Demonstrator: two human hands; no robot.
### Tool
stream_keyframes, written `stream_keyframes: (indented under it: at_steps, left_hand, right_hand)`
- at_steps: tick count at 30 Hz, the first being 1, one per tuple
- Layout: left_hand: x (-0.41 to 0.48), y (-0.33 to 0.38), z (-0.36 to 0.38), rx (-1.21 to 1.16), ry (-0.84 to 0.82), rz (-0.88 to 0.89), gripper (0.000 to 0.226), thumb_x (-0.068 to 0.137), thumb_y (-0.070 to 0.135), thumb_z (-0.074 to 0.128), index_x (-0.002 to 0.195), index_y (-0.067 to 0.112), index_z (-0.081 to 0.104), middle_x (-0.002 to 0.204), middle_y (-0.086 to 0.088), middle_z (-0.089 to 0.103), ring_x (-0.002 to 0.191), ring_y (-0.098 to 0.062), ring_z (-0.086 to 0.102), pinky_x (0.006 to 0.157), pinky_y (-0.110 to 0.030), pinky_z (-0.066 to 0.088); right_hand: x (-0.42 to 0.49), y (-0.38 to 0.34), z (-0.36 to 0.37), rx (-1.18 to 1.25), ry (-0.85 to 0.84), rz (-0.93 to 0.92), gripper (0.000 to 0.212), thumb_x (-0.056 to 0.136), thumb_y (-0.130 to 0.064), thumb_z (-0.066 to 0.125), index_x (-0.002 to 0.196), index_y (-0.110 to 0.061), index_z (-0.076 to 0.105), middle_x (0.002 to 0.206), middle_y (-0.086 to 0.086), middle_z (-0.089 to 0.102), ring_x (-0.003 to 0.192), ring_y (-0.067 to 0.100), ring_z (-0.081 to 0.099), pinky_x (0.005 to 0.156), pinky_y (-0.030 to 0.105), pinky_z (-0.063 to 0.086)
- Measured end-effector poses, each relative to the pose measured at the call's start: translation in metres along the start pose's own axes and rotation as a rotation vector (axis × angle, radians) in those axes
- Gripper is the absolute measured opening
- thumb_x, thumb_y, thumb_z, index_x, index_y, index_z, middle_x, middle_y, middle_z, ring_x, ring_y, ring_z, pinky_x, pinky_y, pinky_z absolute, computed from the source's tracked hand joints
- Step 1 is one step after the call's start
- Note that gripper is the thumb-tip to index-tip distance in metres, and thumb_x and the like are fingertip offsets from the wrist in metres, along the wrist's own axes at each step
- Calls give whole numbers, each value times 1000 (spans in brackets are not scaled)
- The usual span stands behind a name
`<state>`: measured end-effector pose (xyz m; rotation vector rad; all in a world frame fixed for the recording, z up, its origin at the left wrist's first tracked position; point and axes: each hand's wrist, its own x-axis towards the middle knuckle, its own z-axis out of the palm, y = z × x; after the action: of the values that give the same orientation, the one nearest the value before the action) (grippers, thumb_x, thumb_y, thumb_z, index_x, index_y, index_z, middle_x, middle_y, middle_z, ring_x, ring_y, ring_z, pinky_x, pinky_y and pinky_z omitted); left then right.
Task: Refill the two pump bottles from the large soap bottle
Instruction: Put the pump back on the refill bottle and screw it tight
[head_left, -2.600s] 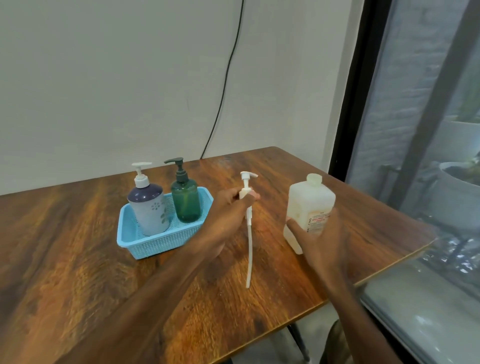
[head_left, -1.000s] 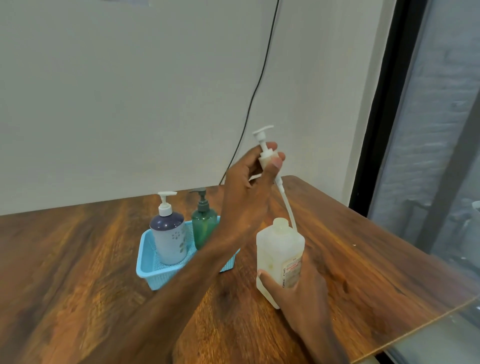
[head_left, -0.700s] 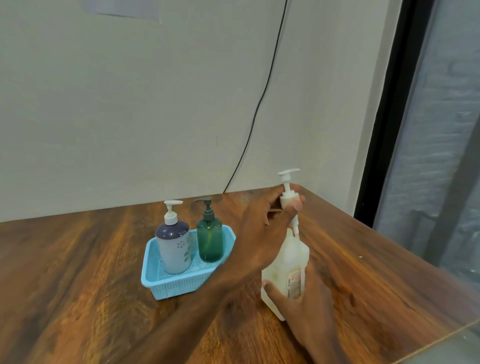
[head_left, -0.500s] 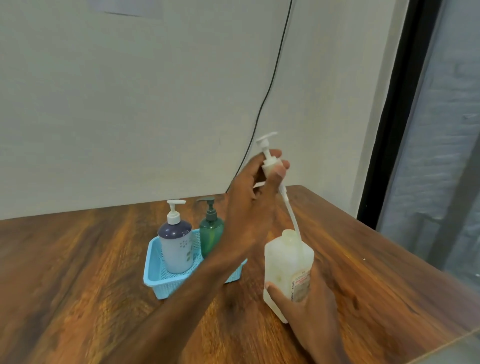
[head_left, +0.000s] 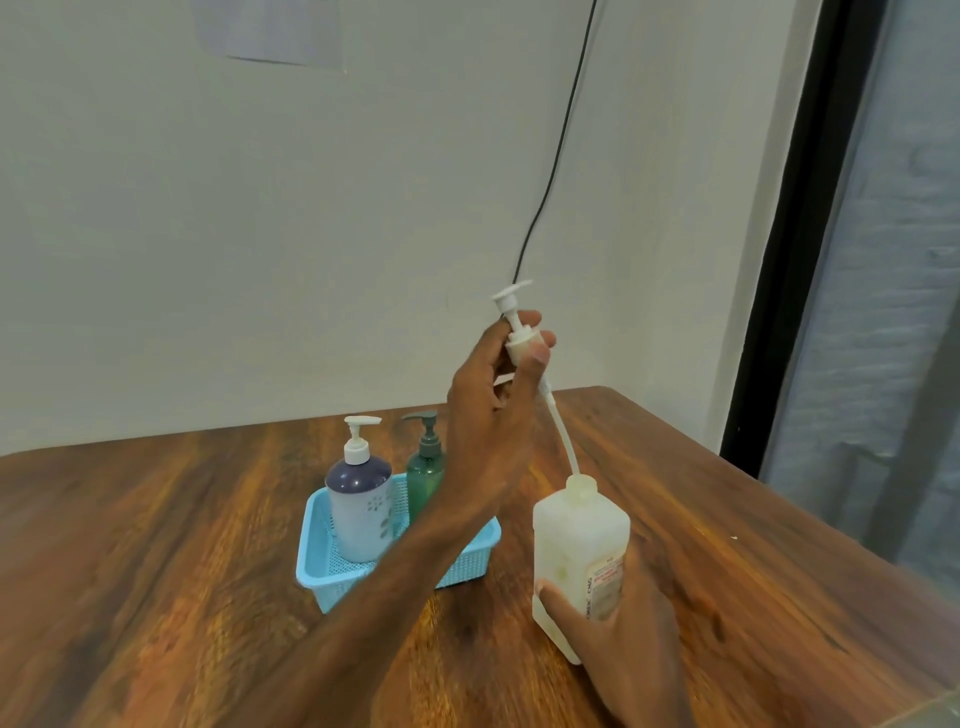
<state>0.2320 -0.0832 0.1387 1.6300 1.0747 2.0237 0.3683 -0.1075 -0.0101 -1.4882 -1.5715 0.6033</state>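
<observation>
The large white soap bottle (head_left: 576, 545) stands on the wooden table (head_left: 156, 545), and my right hand (head_left: 618, 639) grips its lower part. My left hand (head_left: 493, 410) pinches the collar of a white pump head (head_left: 519, 332) held high above the bottle. Its long tube (head_left: 563, 441) runs down into the bottle's open neck. A white-and-navy pump bottle (head_left: 361, 499) and a green pump bottle (head_left: 426, 467) stand in a light blue basket (head_left: 322, 577) to the left, partly behind my left forearm.
A black cable (head_left: 561, 150) hangs down the wall behind the table. A dark window frame (head_left: 779, 260) rises at the right, past the table's right edge. Bare wood lies left of the basket and in front of it.
My left hand lifted the pump from the table and fed its tube into the large bottle, pushed it down, then drew it up again. My right hand kept its hold on the bottle.
</observation>
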Motion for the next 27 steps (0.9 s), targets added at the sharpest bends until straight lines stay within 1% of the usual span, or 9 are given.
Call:
stream_keyframes:
  at_steps: [3, 6, 8, 12, 16, 20, 23, 25, 27]
  left_hand:
    - [-18, -10, 4, -12, -118, -38, 24, 105, 32, 59, 129, 33, 63, 114, 13, 74, 107, -3, 70, 89, -26, 61]
    - [-39, -23, 7, 44, -212, -94, 18, 104, 33, 61, 121, 40, 64, 106, 15, 73, 101, -2, 70, 86, -23, 60]
    - [-52, -37, 8, 102, -259, -164, 20, 102, 41, 64, 121, 43, 67, 112, 16, 73, 108, -5, 69, 95, -34, 59]
    - [-72, -57, 3, 204, -329, -226, 34, 95, 56, 66, 129, 52, 62, 128, 23, 68, 121, -2, 63, 103, -39, 56]
    - [-69, -55, -1, 261, -384, -204, 39, 94, 49, 71, 133, 44, 65, 128, 24, 61, 117, -1, 58, 103, -33, 53]
    - [-59, -52, -7, 282, -533, -231, 39, 98, 51, 65, 137, 45, 61, 134, 25, 60, 120, 1, 58, 106, -35, 53]
    - [-60, -55, -7, 306, -629, -244, 53, 97, 63, 57, 148, 53, 43, 146, 27, 51, 134, 0, 49, 114, -38, 46]
    - [-68, -55, -4, 318, -659, -259, 63, 91, 67, 63, 147, 57, 35, 144, 30, 46, 133, 1, 48, 110, -33, 46]
    - [-78, -59, -2, 371, -642, -245, 68, 80, 73, 71, 139, 51, 44, 134, 26, 56, 121, -2, 57, 101, -32, 52]
  right_hand:
    - [1, -1, 0, 12, -3, 18, 97, 70, -60, 80, 148, -32, 30, 148, -9, 49, 125, 13, 54, 103, 32, 45]
    - [0, 1, 2, 5, 20, -22, 94, 69, -64, 77, 146, -34, 34, 139, -13, 55, 110, 6, 55, 86, 20, 44]
    - [0, 2, 2, 29, 34, -57, 92, 68, -63, 78, 144, -37, 35, 127, -22, 53, 101, -2, 51, 81, 15, 38]
    - [0, 3, 2, 72, 38, -64, 91, 67, -60, 82, 142, -40, 36, 116, -25, 52, 94, -4, 52, 77, 13, 39]
    - [2, 9, 0, 89, 13, -72, 93, 66, -62, 82, 143, -40, 36, 120, -23, 55, 101, -2, 54, 81, 15, 42]
    - [10, 6, -13, 87, -89, -24, 96, 66, -56, 84, 145, -34, 34, 117, -27, 44, 104, -1, 46, 91, 20, 40]
    - [14, 3, -25, 124, -194, -54, 90, 62, -57, 85, 136, -42, 34, 113, -34, 46, 101, -5, 50, 88, 18, 43]
    - [14, 1, -39, 156, -293, -61, 86, 56, -58, 87, 126, -45, 40, 111, -34, 55, 103, -6, 56, 84, 15, 46]
    - [17, -1, -63, 213, -419, -86, 87, 54, -49, 91, 128, -42, 46, 118, -29, 64, 112, -3, 60, 84, 15, 51]
